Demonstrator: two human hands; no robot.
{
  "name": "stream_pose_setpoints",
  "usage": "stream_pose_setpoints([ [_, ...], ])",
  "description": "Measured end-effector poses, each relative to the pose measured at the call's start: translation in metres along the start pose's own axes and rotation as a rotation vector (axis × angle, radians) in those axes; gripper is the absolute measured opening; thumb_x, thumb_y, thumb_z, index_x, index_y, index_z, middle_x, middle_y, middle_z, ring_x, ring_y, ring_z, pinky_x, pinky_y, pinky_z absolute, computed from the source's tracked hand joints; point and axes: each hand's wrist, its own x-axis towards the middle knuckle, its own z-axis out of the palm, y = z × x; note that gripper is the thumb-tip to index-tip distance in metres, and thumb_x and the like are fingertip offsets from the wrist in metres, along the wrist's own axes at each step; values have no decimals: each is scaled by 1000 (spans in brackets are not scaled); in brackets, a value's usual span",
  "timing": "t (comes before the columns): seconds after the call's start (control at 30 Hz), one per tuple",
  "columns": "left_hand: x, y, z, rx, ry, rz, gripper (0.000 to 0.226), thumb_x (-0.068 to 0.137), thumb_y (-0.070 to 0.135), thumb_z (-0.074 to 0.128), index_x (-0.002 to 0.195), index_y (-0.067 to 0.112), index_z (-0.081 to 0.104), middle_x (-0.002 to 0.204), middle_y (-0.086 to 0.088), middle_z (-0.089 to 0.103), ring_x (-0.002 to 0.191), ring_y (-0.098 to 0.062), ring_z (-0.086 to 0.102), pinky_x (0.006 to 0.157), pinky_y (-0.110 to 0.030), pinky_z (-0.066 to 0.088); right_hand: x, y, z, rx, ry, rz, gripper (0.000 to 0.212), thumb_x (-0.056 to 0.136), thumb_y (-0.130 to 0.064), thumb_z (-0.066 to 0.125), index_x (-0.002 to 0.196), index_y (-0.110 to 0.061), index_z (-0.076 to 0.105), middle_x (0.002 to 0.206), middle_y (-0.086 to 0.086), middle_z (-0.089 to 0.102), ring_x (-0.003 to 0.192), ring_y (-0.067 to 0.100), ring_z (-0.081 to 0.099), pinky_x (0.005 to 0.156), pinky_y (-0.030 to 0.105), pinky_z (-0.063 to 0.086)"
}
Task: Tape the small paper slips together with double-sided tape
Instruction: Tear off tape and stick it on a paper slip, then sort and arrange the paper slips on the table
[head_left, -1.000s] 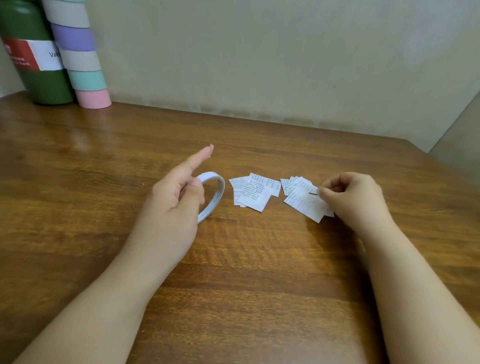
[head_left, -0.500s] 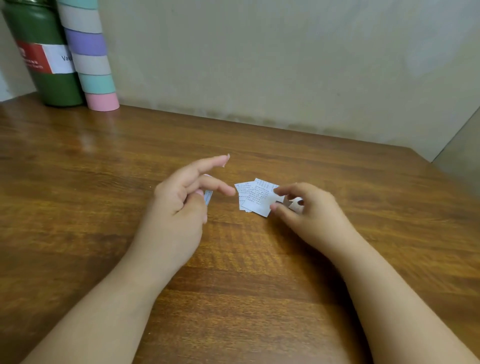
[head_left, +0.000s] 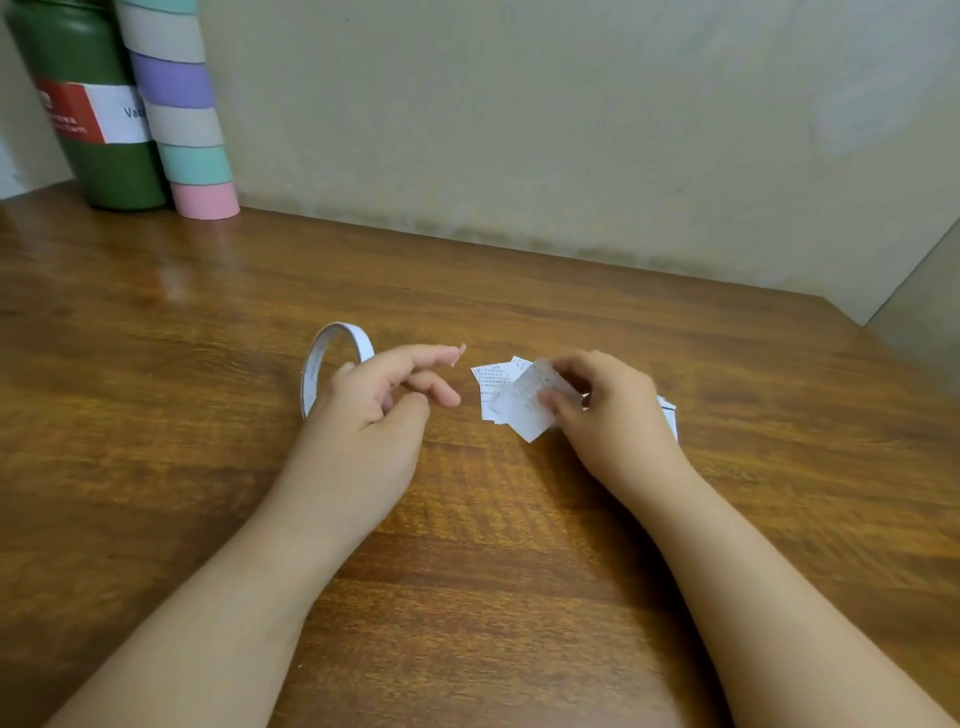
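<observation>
Found the small paper slips (head_left: 492, 383) in a loose, overlapping heap on the table (head_left: 519, 571), about midway between its left and right edges and nearer the far edge than the near one. Could make out no two slips plainly joined, so judged the taping hardly begun. Saw a few more slips (head_left: 669, 411) poking out from behind the right hand. Noted one slip (head_left: 524, 410) lifted clear of the heap, tilted, blurred, with one corner pointing down at the wood.

Found the right hand (head_left: 608, 410) narrowed onto that slip, thumb and fingers curled and pinching it at its right side.

Saw the left hand (head_left: 374, 415) just left of the heap, apart from it, loosely open: index finger stretched toward the slips, middle finger half bent, thumb tucked below. Spotted a tiny bit of tape (head_left: 460, 353) stuck on the index fingertip. Judged the step in hand to be bringing that bit and the lifted slip together, with pressing it down and adding a second slip left to do, then the same for the rest of the heap.

Found the tape roll (head_left: 332, 358) standing on edge just behind the left hand. Could not tell whether the hidden fingers propped it.

Noted, in the far left corner against the wall (head_left: 571, 130), a green bottle (head_left: 104, 171) and a pastel striped tube (head_left: 182, 119) side by side.
</observation>
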Motion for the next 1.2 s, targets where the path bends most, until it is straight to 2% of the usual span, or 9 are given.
stream_pose_setpoints([
  [0.1,0,1,0,17,7,-9,47,90,-2,44,101,37,67,90,12,67,72,-16,50,60,-6,39,-4,1,-16,146,26,144,8,86,-19,67,79,-20,63,70,-11,65,67,5,57,58,8,37],
  [0.23,0,3,1,57,9,5,42,89,2,48,93,38,69,94,9,62,67,-8,48,61,-6,37,-14,-11,-31,542,-258,347,17,85,-20,70,77,-6,65,63,0,69,51,7,62,51,15,45],
  [0.3,1,2,2,68,2,0,34,85,12,49,89,39,69,97,11,61,78,-12,53,65,-4,37,-18,-13,-27,316,-346,283,22,85,-28,69,69,-16,63,56,-10,60,47,-2,52,48,9,37],
  [0.43,0,4,1,107,-5,-19,38,88,3,51,86,36,70,99,13,59,62,-4,42,60,-5,33,-22,-15,-17,-48,-332,158,39,83,-30,67,53,-20,45,49,-12,43,44,3,39,43,13,30],
  [0.6,-2,6,1,125,-19,-28,36,88,5,52,85,36,70,97,19,57,63,-3,41,59,-10,32,-24,-13,-16,-183,-284,117,38,78,-36,71,61,-19,43,57,-9,45,52,5,41,46,18,26],
  [0.7,-2,6,2,111,-38,-35,37,87,4,53,83,36,70,96,19,54,72,-4,40,69,-18,31,-24,-14,-17,-203,-271,83,22,78,-36,72,89,-27,55,86,-14,47,74,3,46,55,14,29],
  [0.8,-3,7,3,119,-73,-43,38,84,1,55,81,36,68,94,25,52,83,-5,41,78,-22,31,-24,-19,-16,-45,-145,-50,33,81,-31,71,110,-32,55,97,-17,48,87,1,49,68,7,37],
  [0.93,-3,8,3,161,-109,-12,40,81,-3,55,77,36,64,94,29,50,90,-1,41,80,-19,30,-30,-37,-19,291,-138,-144,20,90,-22,63,105,-34,60,100,-18,61,90,-4,56,76,10,44],
  [1.2,-4,6,4,173,-139,5,44,78,-3,54,83,40,57,96,29,49,92,3,40,77,-21,30,-36,-46,-21,412,-269,-83,10,92,-23,61,96,-29,69,93,-16,67,73,7,56,67,12,43],
])
